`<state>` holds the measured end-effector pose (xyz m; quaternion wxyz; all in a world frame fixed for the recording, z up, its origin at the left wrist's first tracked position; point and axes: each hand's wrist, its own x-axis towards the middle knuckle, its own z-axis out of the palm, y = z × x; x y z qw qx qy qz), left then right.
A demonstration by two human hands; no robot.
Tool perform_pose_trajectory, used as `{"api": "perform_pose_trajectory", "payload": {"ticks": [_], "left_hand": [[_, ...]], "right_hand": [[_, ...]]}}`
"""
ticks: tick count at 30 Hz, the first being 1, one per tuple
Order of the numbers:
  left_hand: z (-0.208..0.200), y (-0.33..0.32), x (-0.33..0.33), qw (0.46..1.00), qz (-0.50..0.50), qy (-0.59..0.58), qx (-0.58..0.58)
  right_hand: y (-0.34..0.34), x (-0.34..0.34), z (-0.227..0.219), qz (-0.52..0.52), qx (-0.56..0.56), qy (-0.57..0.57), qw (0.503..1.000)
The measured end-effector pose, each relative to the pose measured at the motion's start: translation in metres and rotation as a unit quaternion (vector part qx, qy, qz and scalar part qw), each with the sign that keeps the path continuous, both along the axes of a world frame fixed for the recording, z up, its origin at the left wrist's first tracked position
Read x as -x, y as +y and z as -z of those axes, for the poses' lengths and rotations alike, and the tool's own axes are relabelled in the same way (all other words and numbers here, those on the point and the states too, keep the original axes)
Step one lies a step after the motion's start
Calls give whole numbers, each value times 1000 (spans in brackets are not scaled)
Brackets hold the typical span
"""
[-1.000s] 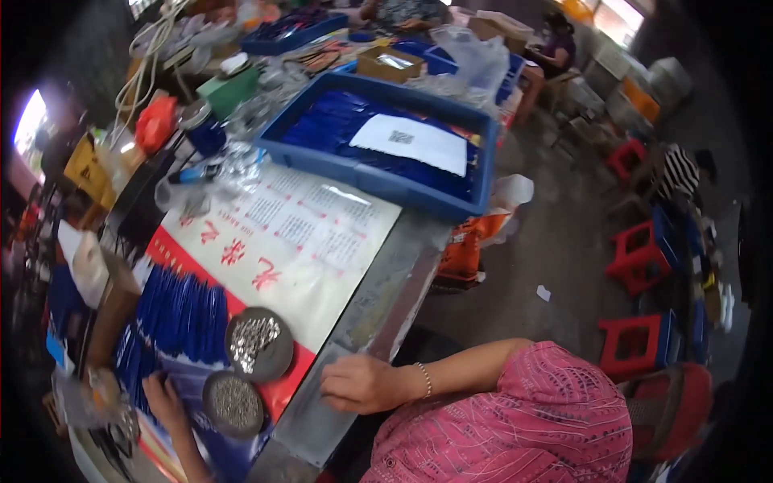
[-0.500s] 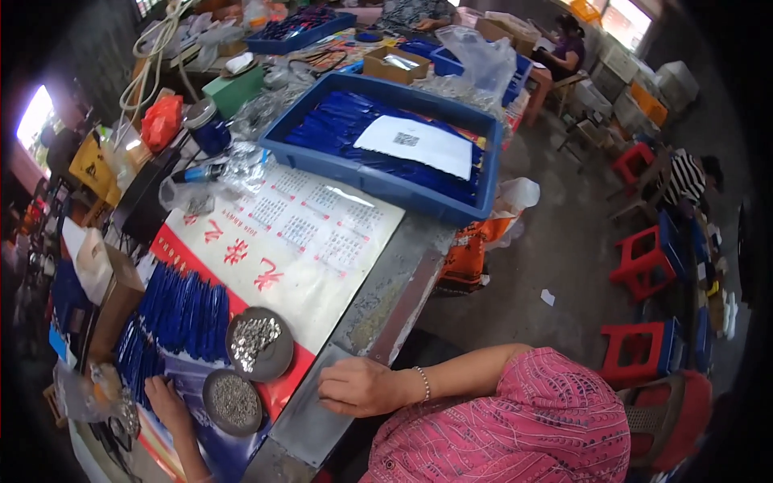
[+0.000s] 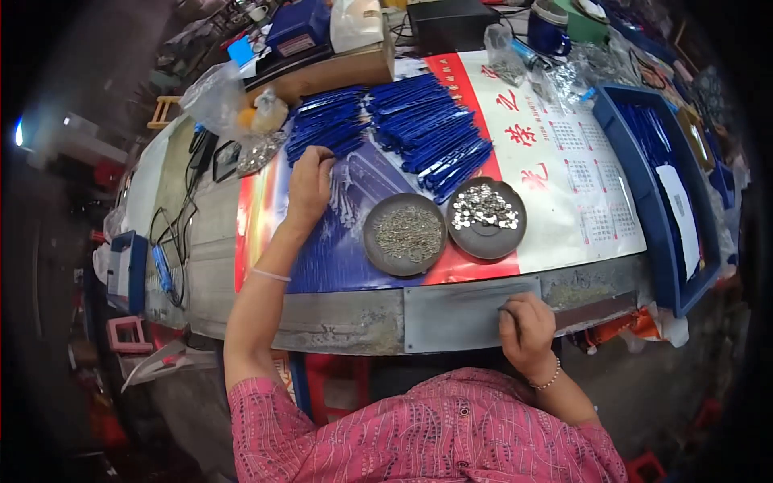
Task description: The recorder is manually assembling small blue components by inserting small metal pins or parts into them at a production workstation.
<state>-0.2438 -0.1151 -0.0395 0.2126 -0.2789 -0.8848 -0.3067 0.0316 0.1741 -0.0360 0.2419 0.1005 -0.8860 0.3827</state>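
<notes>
My left hand (image 3: pixel 309 183) rests against the near end of the left pile of slim blue strips (image 3: pixel 326 117), fingers bent; anything pinched in them is hidden. A second pile of the same glossy blue strips (image 3: pixel 431 129) lies to its right. My right hand (image 3: pixel 529 330) is loosely closed at the table's front edge, beside a grey metal plate (image 3: pixel 463 318); I cannot make out what it holds, if anything. Between the hands stand two round dark dishes: one dish (image 3: pixel 377 256) holds tiny metal pieces (image 3: pixel 409 232), the other dish (image 3: pixel 489 245) shiny flat silver pieces (image 3: pixel 485 207).
A calendar sheet (image 3: pixel 555 233) covers the table. To the right is a blue tray (image 3: pixel 699 290) with more blue strips and a white paper. A cardboard box (image 3: pixel 322 71) and a blue mug (image 3: pixel 549 28) stand at the back. Cables (image 3: pixel 179 233) lie at left.
My view has swung left and now faces the table squarely. My left hand stays by the blue strips, my right hand at the table edge with its fingers curled further in.
</notes>
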Motion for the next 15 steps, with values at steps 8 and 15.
{"api": "perform_pose_trajectory", "payload": {"ticks": [8,15], "left_hand": [[-18,-13,-15,948,24,-83,-306],[-61,1,-120,890,-1,-254,-378]], "right_hand": [[-4,0,-2,-8,0,5,1000],[0,3,-3,-11,23,-16,1000]]}}
